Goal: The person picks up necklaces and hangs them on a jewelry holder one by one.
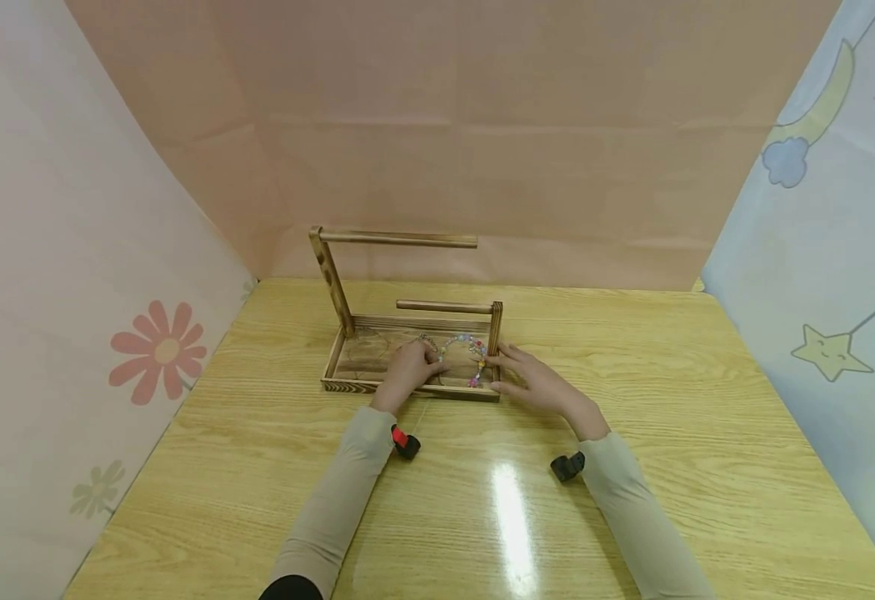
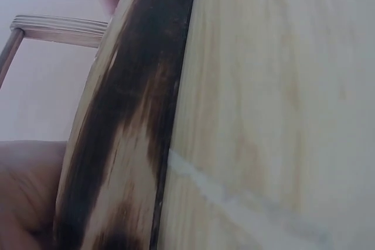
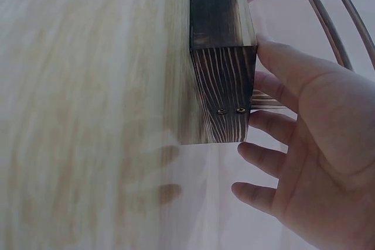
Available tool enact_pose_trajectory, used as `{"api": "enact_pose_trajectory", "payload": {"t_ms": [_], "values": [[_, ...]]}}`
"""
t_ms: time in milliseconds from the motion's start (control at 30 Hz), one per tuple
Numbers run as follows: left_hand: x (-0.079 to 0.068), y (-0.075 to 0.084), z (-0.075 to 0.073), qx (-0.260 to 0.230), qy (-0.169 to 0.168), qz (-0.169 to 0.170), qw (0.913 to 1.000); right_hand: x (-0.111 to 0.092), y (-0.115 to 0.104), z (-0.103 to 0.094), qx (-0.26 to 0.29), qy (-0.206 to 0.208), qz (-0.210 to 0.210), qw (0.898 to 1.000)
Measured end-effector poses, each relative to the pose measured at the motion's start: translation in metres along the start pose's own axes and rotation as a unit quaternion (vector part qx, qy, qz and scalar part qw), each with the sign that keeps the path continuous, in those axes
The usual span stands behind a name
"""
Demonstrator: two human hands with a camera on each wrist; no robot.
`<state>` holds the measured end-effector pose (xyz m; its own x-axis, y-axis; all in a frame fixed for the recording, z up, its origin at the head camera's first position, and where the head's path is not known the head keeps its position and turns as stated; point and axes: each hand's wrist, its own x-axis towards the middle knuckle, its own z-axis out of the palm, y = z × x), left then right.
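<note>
A brown wooden tray stand [image 1: 347, 386] lies on the table with a colourful beaded bracelet [image 1: 463, 337] in its right half. Over the front rim reaches my left hand [image 1: 407, 371], fingers bent down into the tray beside the bracelet and a thin dark chain [image 1: 427, 339]. Its fingertips are hidden, so whether they pinch either piece cannot be made out. My right hand [image 1: 538, 383] is at the tray's right end, fingers loosely extended. In the right wrist view, the thumb of that hand [image 3: 322, 127] touches the tray's corner.
Two wooden bars rise above the tray, a taller one [image 1: 400, 239] from the left post and a lower one [image 1: 445, 307] from the right post. Thin loops [image 1: 366, 333] lie in the tray's left half. Around it spreads the wood-grain table [image 1: 670, 400], with a paper-covered wall [image 1: 482, 167] behind.
</note>
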<state>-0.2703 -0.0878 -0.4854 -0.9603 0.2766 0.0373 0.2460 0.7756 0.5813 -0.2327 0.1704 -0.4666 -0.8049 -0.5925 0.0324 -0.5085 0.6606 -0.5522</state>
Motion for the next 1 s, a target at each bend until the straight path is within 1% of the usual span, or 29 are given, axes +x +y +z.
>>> {"api": "enact_pose_trajectory", "payload": {"t_ms": [167, 267, 333, 567, 800, 933, 1000], "values": [[0.0000, -0.0007, -0.0003, -0.015, -0.007, 0.000, 0.9999, -0.0004, -0.0006, -0.0002, -0.005, 0.001, -0.002, 1.000], [0.0006, -0.0012, -0.0002, -0.014, -0.008, 0.000, 0.9999, -0.0003, -0.0002, -0.0001, -0.008, -0.001, 0.002, 1.000], [0.0009, -0.0020, -0.0002, -0.017, -0.011, -0.003, 0.9998, -0.0001, 0.0000, 0.0000, -0.007, -0.003, 0.005, 1.000], [0.0007, -0.0060, -0.0026, -0.035, -0.017, -0.021, 0.9991, 0.0004, 0.0002, 0.0008, -0.004, 0.000, -0.005, 1.000], [-0.0008, -0.0061, -0.0063, -0.066, -0.025, -0.019, 0.9973, 0.0007, 0.0007, 0.0018, 0.000, 0.001, -0.003, 1.000], [-0.0004, -0.0060, -0.0076, -0.084, -0.025, -0.018, 0.9960, 0.0004, 0.0009, 0.0022, -0.001, 0.002, -0.005, 1.000], [-0.0001, -0.0059, -0.0085, -0.093, -0.023, -0.013, 0.9954, 0.0002, 0.0005, 0.0021, -0.001, 0.002, -0.005, 1.000]]}}
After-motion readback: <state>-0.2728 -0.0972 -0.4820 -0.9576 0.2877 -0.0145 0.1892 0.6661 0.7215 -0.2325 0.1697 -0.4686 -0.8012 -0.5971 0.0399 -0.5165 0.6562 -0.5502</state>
